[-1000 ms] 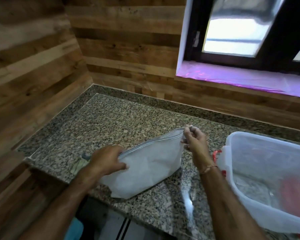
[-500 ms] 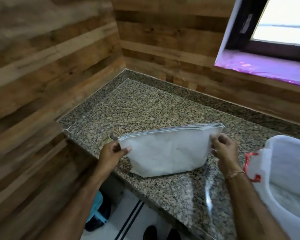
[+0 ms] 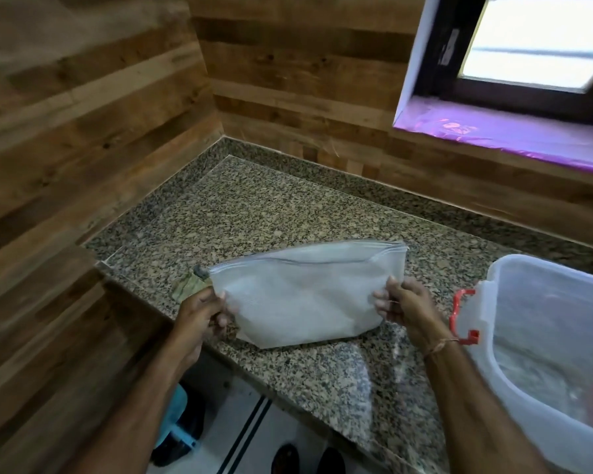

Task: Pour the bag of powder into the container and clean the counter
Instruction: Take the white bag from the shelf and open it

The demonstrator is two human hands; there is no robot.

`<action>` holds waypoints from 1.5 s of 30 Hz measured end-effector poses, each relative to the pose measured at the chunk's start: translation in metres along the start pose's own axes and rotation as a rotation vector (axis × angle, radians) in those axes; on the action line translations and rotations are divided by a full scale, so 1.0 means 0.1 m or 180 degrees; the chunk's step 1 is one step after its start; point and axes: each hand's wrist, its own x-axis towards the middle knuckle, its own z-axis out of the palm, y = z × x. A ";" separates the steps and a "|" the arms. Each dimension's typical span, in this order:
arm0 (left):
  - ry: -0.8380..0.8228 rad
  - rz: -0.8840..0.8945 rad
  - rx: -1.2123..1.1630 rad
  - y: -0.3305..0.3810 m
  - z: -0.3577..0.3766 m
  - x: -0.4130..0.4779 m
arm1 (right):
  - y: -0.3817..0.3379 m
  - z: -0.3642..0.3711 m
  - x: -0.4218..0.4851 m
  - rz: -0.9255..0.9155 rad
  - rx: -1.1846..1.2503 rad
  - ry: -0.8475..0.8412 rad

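A translucent white zip bag point(image 3: 305, 295) stands on the speckled granite counter point(image 3: 254, 213), its zip seal along the top edge. My left hand point(image 3: 202, 311) pinches the bag's left side and my right hand point(image 3: 403, 304) pinches its right side, both about halfway down. To the right stands a large clear plastic container point(image 3: 545, 336) with a red latch point(image 3: 461, 316); pale powder lies on its bottom.
A greenish cloth point(image 3: 187, 285) peeks out behind the bag's left corner at the counter's end. Wood-panel walls close the left and back. A window with a purple-lined sill point(image 3: 514, 138) sits at upper right. Below the counter edge I see the floor, feet and a blue object point(image 3: 177, 422).
My right hand has come down from the zip's right end to the bag's side. My left hand has slid lower on the left side. The view has shifted left.
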 end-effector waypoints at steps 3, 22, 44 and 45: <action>0.0263 -0.0116 -0.0237 0.03 0.06 -0.03 | 0.09 0.05 0.00 -0.0080 0.0396 0.0294; -0.0826 -0.1811 0.0421 0.09 0.03 0.24 | 0.12 -0.15 0.07 0.0974 -0.0986 -0.0373; -0.0922 -0.1898 0.0685 -0.03 0.39 0.70 | 0.25 0.41 0.15 0.0968 -0.1085 0.0254; -0.0978 -0.1794 0.0673 0.08 0.39 0.73 | 0.17 0.45 0.13 0.0900 -0.1112 0.0298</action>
